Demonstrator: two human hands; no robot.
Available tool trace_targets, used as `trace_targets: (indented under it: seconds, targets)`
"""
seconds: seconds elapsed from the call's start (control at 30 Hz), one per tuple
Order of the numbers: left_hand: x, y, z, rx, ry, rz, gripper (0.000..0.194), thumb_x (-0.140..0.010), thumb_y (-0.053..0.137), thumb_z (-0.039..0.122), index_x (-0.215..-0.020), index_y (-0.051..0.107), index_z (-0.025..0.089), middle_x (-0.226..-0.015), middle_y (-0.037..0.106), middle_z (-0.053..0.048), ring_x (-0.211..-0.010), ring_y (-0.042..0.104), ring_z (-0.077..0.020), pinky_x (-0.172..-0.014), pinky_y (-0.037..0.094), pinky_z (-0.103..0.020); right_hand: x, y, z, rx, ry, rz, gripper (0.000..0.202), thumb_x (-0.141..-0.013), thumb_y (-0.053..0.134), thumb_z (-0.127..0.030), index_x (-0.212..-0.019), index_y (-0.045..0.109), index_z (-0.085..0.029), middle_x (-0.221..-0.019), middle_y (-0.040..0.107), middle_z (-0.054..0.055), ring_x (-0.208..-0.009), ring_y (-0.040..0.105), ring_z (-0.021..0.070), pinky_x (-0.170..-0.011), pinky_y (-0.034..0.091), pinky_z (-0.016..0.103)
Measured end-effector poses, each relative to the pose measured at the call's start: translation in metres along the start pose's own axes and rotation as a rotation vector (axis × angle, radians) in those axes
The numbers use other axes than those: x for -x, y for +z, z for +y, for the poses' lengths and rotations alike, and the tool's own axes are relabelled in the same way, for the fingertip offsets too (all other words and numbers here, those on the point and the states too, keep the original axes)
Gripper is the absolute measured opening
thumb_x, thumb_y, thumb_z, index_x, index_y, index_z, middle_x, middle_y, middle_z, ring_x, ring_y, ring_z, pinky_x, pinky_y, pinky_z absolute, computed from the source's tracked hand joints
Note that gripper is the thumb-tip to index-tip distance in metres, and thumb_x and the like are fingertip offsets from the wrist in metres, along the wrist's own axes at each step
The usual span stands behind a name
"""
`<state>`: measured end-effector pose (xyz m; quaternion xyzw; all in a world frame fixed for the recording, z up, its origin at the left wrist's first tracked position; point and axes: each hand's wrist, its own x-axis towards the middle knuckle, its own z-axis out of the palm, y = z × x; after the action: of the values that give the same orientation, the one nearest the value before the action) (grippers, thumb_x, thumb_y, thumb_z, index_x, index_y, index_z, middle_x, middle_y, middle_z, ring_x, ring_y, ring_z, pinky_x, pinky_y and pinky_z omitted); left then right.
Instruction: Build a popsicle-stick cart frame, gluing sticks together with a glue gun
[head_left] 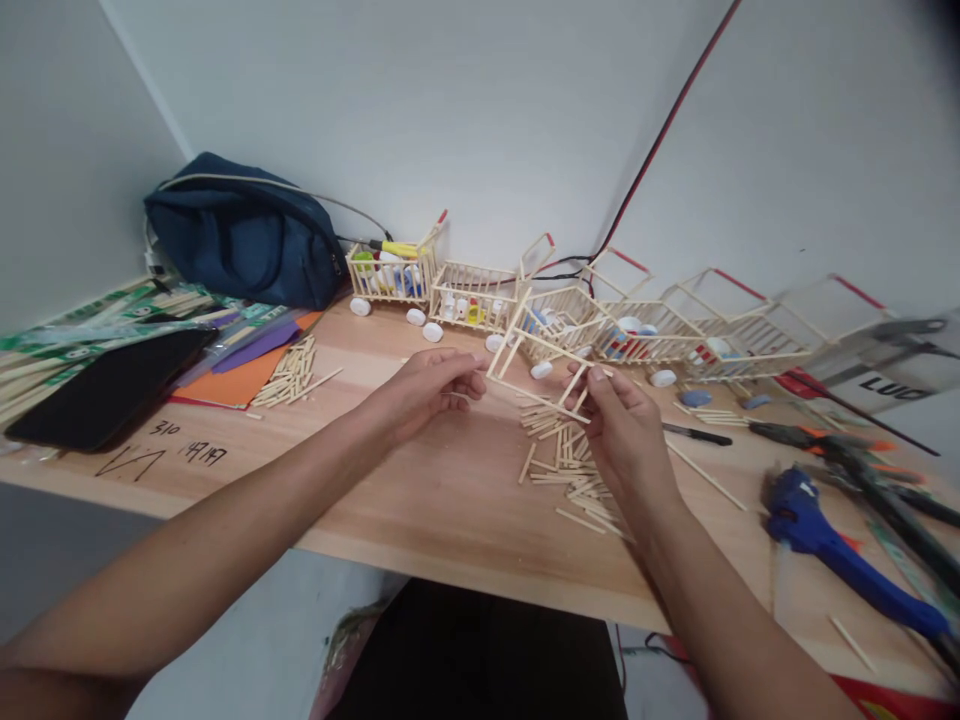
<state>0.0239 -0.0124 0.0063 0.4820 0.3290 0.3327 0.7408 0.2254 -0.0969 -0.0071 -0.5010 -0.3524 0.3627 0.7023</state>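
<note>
A small frame of thin wooden sticks (536, 395) is held up over the table, tilted, with crossbars and a raised end. My right hand (626, 420) pinches its right end between thumb and fingers. At its left corner, my left hand (439, 395) has its fingertips closed on the stick, the other fingers loosely curled. Below the frame lies a pile of short cut sticks (574, 470). Just behind stand several miniature stick shopping carts with red-tipped handles, among them a cart (559, 315) partly hidden by the frame.
A blue glue gun (840, 550), pliers (795, 435) and a black pen (697, 435) lie right. Left are a navy bag (247, 230), a dark tablet-like slab (112, 385), orange paper (232, 378) and another stick pile (289, 375). A red-black cable (667, 125) runs along the wall.
</note>
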Motion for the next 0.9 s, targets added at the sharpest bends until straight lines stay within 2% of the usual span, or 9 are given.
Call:
trace_targets:
  seconds: [0.13, 0.2, 0.3, 0.47, 0.57, 0.67, 0.8, 0.9]
  targets:
    - [0.001, 0.004, -0.004, -0.003, -0.008, -0.024, 0.016, -0.070, 0.074, 0.024, -0.078, 0.066, 0.012, -0.072, 0.066, -0.004, -0.068, 0.060, -0.0112, -0.062, 0.045, -0.023, -0.001, -0.001, 0.000, -0.041, 0.022, 0.009, 0.036, -0.067, 0.081, -0.049, -0.087, 0.074, -0.020, -0.074, 0.067, -0.001, -0.057, 0.056, 0.0084, -0.052, 0.048, 0.020]
    - [0.002, 0.006, -0.008, -0.029, -0.024, -0.047, 0.019, -0.067, 0.076, 0.018, -0.083, 0.068, 0.012, -0.073, 0.068, -0.004, -0.068, 0.060, -0.0101, -0.064, 0.044, -0.023, -0.001, 0.000, 0.000, -0.052, 0.026, 0.003, 0.036, -0.067, 0.081, -0.049, -0.087, 0.074, -0.020, -0.075, 0.067, -0.001, -0.059, 0.057, 0.0083, -0.053, 0.049, 0.020]
    - [0.003, 0.009, -0.016, -0.057, -0.025, -0.087, 0.025, -0.068, 0.080, 0.021, -0.090, 0.070, 0.012, -0.077, 0.070, -0.005, -0.067, 0.061, -0.0091, -0.065, 0.043, -0.022, 0.000, 0.003, 0.000, -0.061, 0.030, -0.003, 0.035, -0.068, 0.081, -0.048, -0.089, 0.074, -0.021, -0.076, 0.068, -0.001, -0.059, 0.057, 0.0084, -0.055, 0.050, 0.021]
    - [0.001, 0.011, -0.025, 0.026, -0.059, -0.116, 0.028, -0.068, 0.081, 0.027, -0.089, 0.069, 0.011, -0.079, 0.071, -0.006, -0.070, 0.063, -0.0099, -0.069, 0.045, -0.023, 0.002, 0.006, 0.002, -0.015, 0.028, -0.033, 0.034, -0.069, 0.079, -0.049, -0.088, 0.075, -0.021, -0.080, 0.069, 0.000, -0.063, 0.059, 0.0099, -0.058, 0.050, 0.022]
    - [0.000, 0.008, -0.022, 0.030, -0.070, -0.069, 0.026, -0.067, 0.079, 0.020, -0.089, 0.066, 0.011, -0.078, 0.070, -0.006, -0.069, 0.063, -0.0107, -0.066, 0.046, -0.024, 0.001, 0.005, 0.002, -0.006, 0.022, -0.032, 0.035, -0.070, 0.078, -0.050, -0.089, 0.074, -0.021, -0.079, 0.069, 0.000, -0.062, 0.058, 0.0100, -0.057, 0.050, 0.022]
    - [0.001, 0.004, -0.013, 0.017, 0.020, 0.039, 0.027, -0.065, 0.075, 0.014, -0.090, 0.065, 0.013, -0.079, 0.068, -0.004, -0.072, 0.061, -0.0116, -0.065, 0.046, -0.024, 0.000, 0.003, 0.002, 0.003, 0.023, -0.035, 0.033, -0.072, 0.077, -0.049, -0.088, 0.074, -0.021, -0.078, 0.069, 0.001, -0.062, 0.057, 0.0101, -0.057, 0.050, 0.022]
    - [0.004, 0.003, -0.001, -0.093, 0.197, 0.147, 0.023, -0.070, 0.074, 0.025, -0.091, 0.068, 0.015, -0.086, 0.066, -0.003, -0.076, 0.058, -0.0110, -0.064, 0.045, -0.023, 0.000, 0.000, 0.003, 0.062, -0.010, -0.073, 0.028, -0.077, 0.073, -0.047, -0.088, 0.073, -0.021, -0.082, 0.069, 0.001, -0.062, 0.056, 0.0097, -0.058, 0.049, 0.022]
    - [0.006, 0.006, 0.002, -0.185, 0.177, 0.158, 0.024, -0.066, 0.078, 0.030, -0.084, 0.069, 0.016, -0.083, 0.065, -0.002, -0.069, 0.055, -0.0100, -0.062, 0.043, -0.023, 0.000, 0.000, 0.005, 0.105, -0.039, -0.098, 0.028, -0.080, 0.070, -0.047, -0.091, 0.073, -0.022, -0.084, 0.070, 0.002, -0.063, 0.057, 0.0105, -0.059, 0.049, 0.023]
